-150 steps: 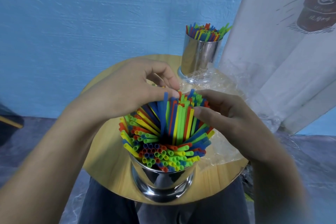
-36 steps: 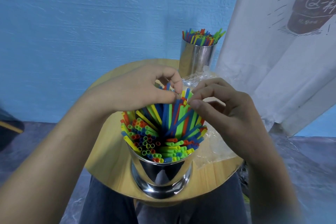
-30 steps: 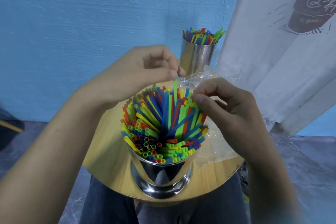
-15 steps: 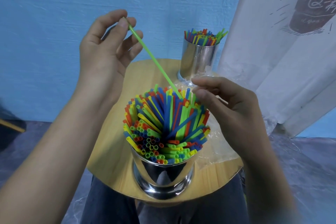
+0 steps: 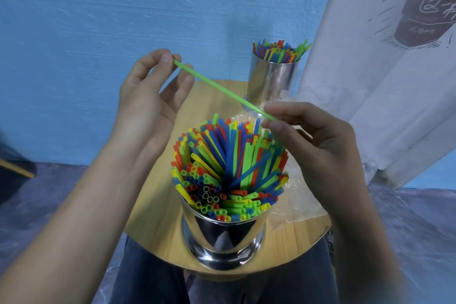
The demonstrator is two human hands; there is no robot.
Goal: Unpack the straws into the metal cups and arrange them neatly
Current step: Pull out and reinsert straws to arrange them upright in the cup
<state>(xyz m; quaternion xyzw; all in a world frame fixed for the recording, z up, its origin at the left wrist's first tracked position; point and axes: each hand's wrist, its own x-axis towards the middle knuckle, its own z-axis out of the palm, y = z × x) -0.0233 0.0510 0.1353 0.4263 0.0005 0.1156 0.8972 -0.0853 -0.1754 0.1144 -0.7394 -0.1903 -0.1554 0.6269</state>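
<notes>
We judge the unpacking nearly done. The near metal cup, at the near edge of the round wooden table, is crammed with coloured straws, and the far metal cup at the table's far right also stands full. What is left looks like tidying: the straws in the near cup fan and cross instead of standing even, and one green straw is held slantwise in the air above it. The left hand pinches its far-left end between thumb and forefinger, the other fingers loosely spread. The right hand pinches its lower right end just above the bundle, the other fingers curled. A crumpled clear wrapper lies right of the near cup. We cannot tell whether any straws are inside it, as the right hand covers part of it. The far cup's base is partly hidden, and both forearms blur toward the picture's edges.
</notes>
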